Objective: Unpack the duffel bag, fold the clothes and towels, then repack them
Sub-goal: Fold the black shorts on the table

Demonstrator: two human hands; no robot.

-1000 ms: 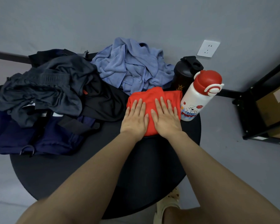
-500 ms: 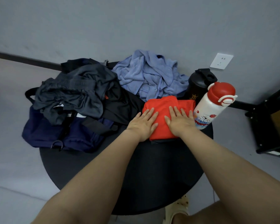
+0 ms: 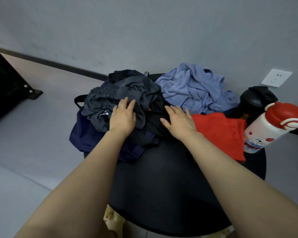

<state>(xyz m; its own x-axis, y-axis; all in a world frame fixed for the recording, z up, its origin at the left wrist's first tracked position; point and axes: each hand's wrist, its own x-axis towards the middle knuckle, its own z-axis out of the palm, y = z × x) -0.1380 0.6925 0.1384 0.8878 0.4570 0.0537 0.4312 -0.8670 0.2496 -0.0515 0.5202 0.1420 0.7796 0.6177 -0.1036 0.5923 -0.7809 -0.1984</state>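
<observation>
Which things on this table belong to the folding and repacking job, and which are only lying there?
Job: red cloth, folded; grey garment under the left hand; black garment under the right hand; blue towel; navy bag.

Lying about: white bottle; black bottle.

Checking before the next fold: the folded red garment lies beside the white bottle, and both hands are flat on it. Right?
Not quite. The head view shows the red garment beside the white bottle, but the left hand and right hand are on the dark clothes pile.
</observation>
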